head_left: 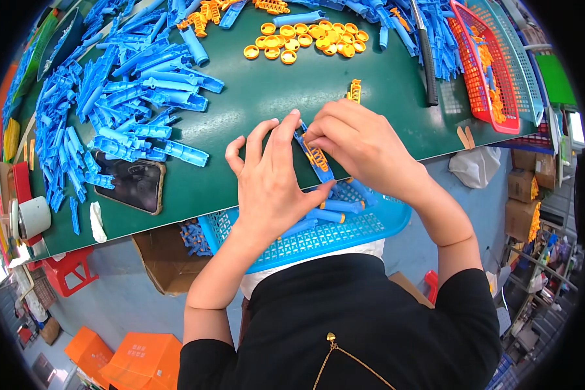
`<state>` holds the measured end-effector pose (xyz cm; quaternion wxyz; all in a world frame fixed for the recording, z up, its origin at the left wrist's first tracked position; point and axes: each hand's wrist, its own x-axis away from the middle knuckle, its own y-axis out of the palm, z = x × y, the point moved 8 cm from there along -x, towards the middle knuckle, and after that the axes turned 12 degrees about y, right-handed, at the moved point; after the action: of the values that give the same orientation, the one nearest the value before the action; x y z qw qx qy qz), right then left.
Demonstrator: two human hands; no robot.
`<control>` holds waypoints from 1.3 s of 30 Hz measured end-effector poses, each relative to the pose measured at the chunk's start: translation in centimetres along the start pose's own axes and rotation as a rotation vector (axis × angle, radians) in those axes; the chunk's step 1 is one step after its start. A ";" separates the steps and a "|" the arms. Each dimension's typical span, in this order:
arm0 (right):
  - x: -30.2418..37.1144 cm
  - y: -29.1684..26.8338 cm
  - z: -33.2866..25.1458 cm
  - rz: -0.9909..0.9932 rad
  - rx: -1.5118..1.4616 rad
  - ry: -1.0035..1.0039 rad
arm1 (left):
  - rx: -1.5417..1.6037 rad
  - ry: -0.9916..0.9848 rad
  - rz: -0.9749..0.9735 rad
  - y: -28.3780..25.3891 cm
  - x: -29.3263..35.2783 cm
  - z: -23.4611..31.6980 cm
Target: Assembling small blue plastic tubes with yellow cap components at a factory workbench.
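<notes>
A blue plastic half-shell (323, 172) lies tilted at the table's front edge, with an orange ribbed plastic piece (317, 158) inside its hollow. My left hand (266, 175) spans the shell, index finger by its far end and thumb against its near end; the other fingers are spread. Above the shell, my right hand (357, 140) has its fingers pinched together at the orange piece, and they cover part of it. Another orange ribbed piece (354, 91) rests on the table just beyond my right hand.
A blue basket (364, 227) with blue tubes sits below the table edge. Blue half-shells (169, 84) are heaped at left, beside a phone (131, 182). Orange round caps (289, 57) lie at the back. At right are a black-handled tool (429, 78) and a red basket (500, 84).
</notes>
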<state>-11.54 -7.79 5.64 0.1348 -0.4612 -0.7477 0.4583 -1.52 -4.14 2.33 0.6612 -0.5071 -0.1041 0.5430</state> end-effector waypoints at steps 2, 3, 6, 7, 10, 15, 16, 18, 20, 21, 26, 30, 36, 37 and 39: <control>0.0 0.1 0.2 -0.014 0.001 0.006 | 0.003 -0.003 0.001 0.1 0.0 0.0; 0.0 0.4 0.3 -0.026 0.011 0.005 | 0.003 -0.008 0.002 0.1 0.0 -0.1; 0.2 0.9 0.5 -0.016 0.043 0.003 | 0.001 -0.012 -0.012 0.2 -0.2 0.0; 0.3 1.0 0.4 0.008 0.062 0.001 | -0.001 -0.014 -0.014 0.2 -0.1 -0.1; 0.8 1.2 0.5 0.058 0.017 -0.045 | -0.021 -0.004 0.000 -0.1 -0.1 0.1; 1.8 0.6 0.5 0.087 -0.150 0.000 | 0.077 0.047 0.129 -0.2 0.1 -0.3; 2.2 0.1 0.3 0.112 -0.197 0.068 | 0.046 0.030 0.136 -0.4 0.4 -0.5; 3.0 1.1 0.2 -0.028 -0.534 0.321 | 0.132 0.156 0.275 -1.5 0.7 0.0; 3.7 3.4 1.9 -0.132 -1.020 0.651 | 0.173 0.176 0.274 -1.4 1.1 0.0; 3.5 3.8 2.0 -0.135 -1.025 0.643 | 0.222 0.196 0.273 -1.5 1.4 0.1; 3.2 2.3 3.3 -0.087 -0.849 0.568 | -0.212 -0.062 0.357 -8.9 6.6 -1.9; 3.5 2.3 4.0 -0.086 -0.812 0.573 | -0.639 -0.418 0.507 -11.5 14.8 -6.7; 3.3 2.8 3.9 -0.121 -0.807 0.522 | -0.688 -0.415 0.243 -11.1 9.7 -8.3; 3.4 2.9 4.1 -0.120 -0.805 0.522 | -0.642 -0.383 0.191 -10.9 8.4 -8.5; 3.5 2.9 4.6 -0.098 -0.871 0.539 | -0.675 -0.296 0.273 -10.9 7.2 -6.4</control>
<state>-14.70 -7.07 0.02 0.1394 -0.5408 -0.8286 -0.0379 12.42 -0.63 4.90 0.3567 -0.6215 -0.3028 0.6283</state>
